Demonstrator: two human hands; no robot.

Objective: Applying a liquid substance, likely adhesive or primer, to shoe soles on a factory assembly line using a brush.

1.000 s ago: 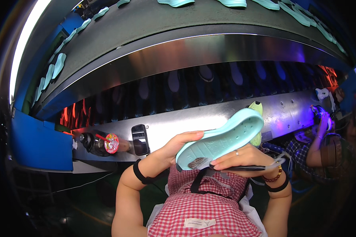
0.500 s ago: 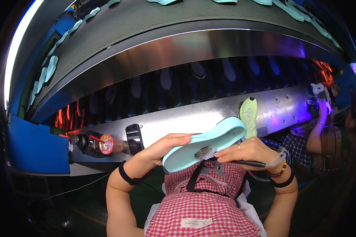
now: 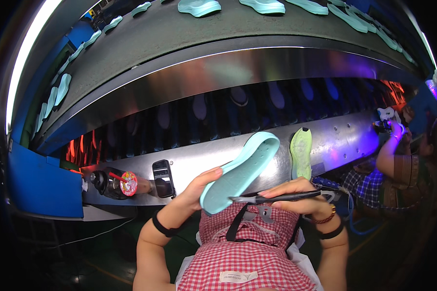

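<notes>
The mint-green shoe sole point(image 3: 240, 172) was the landmark here. A second earlier it had been held with its toe raised high to the right; half a second earlier it had dropped lower and nearly flat; at this moment it was tilted up again, toe pointing up and right toward the steel front of the conveyor point(image 3: 218, 72). The left hand point(image 3: 199, 186) gripped the sole's heel end, fingers wrapped over its upper edge, so that grip was clenched on the sole. The right hand point(image 3: 298, 196), just right of the sole's heel, was closed around a dark slender brush-like tool point(image 3: 277, 198), whose tip lay at the sole's lower edge; earlier the tool had sat further right, clear of the heel. Judging from this, the work on the sole's rim was under way rather than finished. Right of the sole's toe a yellow-green sole point(image 3: 301, 153) leaned upright against the steel panel. Left of the sole lay a dark phone point(image 3: 162, 178) and a round red-topped container point(image 3: 127, 184). Far right of the sole a co-worker's arm point(image 3: 388, 153) reached up
</notes>
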